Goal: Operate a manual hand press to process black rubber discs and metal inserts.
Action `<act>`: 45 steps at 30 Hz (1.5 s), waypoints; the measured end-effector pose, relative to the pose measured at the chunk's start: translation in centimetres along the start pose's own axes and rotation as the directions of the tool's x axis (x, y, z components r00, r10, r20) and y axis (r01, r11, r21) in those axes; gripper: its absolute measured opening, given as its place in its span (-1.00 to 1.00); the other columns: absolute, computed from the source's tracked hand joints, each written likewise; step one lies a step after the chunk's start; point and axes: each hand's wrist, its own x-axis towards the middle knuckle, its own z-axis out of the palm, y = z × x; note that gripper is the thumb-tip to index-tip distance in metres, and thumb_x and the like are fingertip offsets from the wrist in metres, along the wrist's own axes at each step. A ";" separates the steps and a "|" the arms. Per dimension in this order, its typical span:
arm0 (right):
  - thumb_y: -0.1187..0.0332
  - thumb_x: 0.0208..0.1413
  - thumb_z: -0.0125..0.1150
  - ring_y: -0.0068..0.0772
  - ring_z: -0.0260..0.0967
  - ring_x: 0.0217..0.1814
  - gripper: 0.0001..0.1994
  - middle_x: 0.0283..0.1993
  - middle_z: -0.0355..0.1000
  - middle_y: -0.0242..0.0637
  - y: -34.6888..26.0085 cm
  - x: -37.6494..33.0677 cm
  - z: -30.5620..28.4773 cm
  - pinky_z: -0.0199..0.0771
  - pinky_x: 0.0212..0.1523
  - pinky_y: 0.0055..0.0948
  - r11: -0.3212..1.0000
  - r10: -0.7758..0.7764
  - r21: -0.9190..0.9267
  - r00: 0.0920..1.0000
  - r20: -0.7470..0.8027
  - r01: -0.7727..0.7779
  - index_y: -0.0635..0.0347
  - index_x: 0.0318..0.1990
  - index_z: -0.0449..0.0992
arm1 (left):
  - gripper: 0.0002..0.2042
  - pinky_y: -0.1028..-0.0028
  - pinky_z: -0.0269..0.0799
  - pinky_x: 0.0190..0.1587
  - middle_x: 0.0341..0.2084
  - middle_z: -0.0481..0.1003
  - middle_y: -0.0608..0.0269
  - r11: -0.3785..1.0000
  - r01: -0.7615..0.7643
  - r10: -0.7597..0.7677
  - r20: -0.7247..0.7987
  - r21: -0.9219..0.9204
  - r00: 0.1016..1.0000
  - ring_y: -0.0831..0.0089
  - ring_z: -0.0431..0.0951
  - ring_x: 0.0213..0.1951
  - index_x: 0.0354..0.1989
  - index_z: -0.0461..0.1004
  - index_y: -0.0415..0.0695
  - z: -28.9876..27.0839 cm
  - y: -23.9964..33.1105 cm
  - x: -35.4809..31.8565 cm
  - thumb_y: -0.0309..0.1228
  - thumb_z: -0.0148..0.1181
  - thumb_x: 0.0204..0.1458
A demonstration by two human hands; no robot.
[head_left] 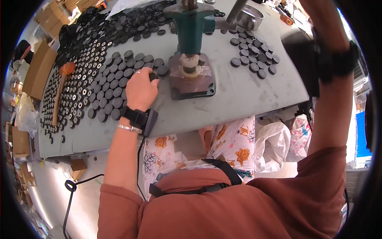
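Observation:
My left hand (141,91) is at the right edge of a group of dark grey round caps (113,84), its fingers closed on a small black round cap (154,76). Just right of it stands a green hand press (190,36) on a dark base plate (192,90). A round dark piece (190,68) sits in the pale seat below the press's ram. My right arm (333,107) is raised at the far right, with a black band on the wrist; the hand itself lies beyond the upper edge.
Small ringed parts (75,93) cover the table's left side, with an orange-headed mallet (59,93) on them. Loose black parts (131,22) are heaped at the back. More grey caps (254,53) and a metal bowl (250,18) are right of the press. White sacks (272,145) stand below.

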 end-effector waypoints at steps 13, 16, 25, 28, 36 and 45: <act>0.36 0.08 -0.06 -0.62 0.16 -0.78 -0.80 -0.64 0.30 -0.32 3.4 -2.1 -1.0 0.17 -0.76 -0.60 0.987 0.061 -0.144 0.996 -0.060 -0.069 0.30 -0.50 0.37 | -0.60 0.58 0.42 -0.28 -0.27 0.52 0.18 0.801 -0.001 0.010 0.013 -0.599 1.000 0.59 0.42 -0.40 -0.11 0.40 -0.37 -0.4 6.2 0.1 -0.46 0.31 -0.15; 0.37 0.08 -0.06 -0.62 0.16 -0.78 -0.80 -0.65 0.30 -0.32 4.4 -3.1 -2.2 0.17 -0.76 -0.60 0.980 0.077 -0.180 0.994 -0.073 -0.089 0.30 -0.50 0.37 | -0.65 0.64 0.39 -0.31 -0.38 0.51 0.29 0.813 0.012 0.014 0.040 -0.582 0.999 0.64 0.42 -0.41 -0.17 0.46 -0.36 0.0 6.5 0.5 -0.48 0.33 -0.16; 0.37 0.07 -0.06 -0.61 0.16 -0.78 -0.80 -0.65 0.30 -0.31 5.2 -4.2 -3.3 0.18 -0.76 -0.59 0.973 0.085 -0.209 0.994 -0.074 -0.099 0.30 -0.51 0.37 | -0.71 0.67 0.30 -0.41 -0.54 0.46 0.43 0.783 0.096 -0.059 0.079 -0.614 0.995 0.71 0.36 -0.50 -0.26 0.55 -0.33 0.6 5.4 1.0 -0.41 0.35 -0.15; 0.37 0.07 -0.06 -0.61 0.16 -0.78 -0.80 -0.65 0.30 -0.31 5.0 -4.2 -2.8 0.18 -0.76 -0.59 0.972 0.081 -0.215 0.995 -0.060 -0.092 0.29 -0.51 0.37 | -0.71 0.67 0.27 -0.45 -0.60 0.40 0.46 0.847 0.045 -0.031 0.034 -0.529 0.999 0.71 0.31 -0.54 -0.28 0.56 -0.33 0.6 5.9 0.7 -0.41 0.36 -0.17; 0.37 0.07 -0.06 -0.60 0.16 -0.78 -0.79 -0.66 0.29 -0.31 3.1 -3.1 -0.5 0.18 -0.75 -0.59 0.981 0.040 -0.188 0.999 -0.007 -0.041 0.29 -0.52 0.37 | -0.38 0.62 0.37 -0.31 -0.28 0.54 0.27 0.776 0.022 -0.059 -0.037 -0.631 0.998 0.65 0.41 -0.43 0.07 0.29 -0.28 1.4 7.5 1.5 -0.43 0.39 -0.23; 0.37 0.07 -0.06 -0.59 0.16 -0.78 -0.79 -0.66 0.29 -0.30 0.4 -1.9 1.0 0.18 -0.75 -0.58 0.979 -0.019 -0.200 0.998 0.053 0.029 0.29 -0.53 0.36 | -0.16 0.44 0.44 -0.26 -0.30 0.57 0.17 0.829 0.058 -0.097 -0.041 -0.556 0.994 0.39 0.54 -0.39 0.17 0.20 -0.23 2.1 6.8 1.3 -0.17 0.41 -0.35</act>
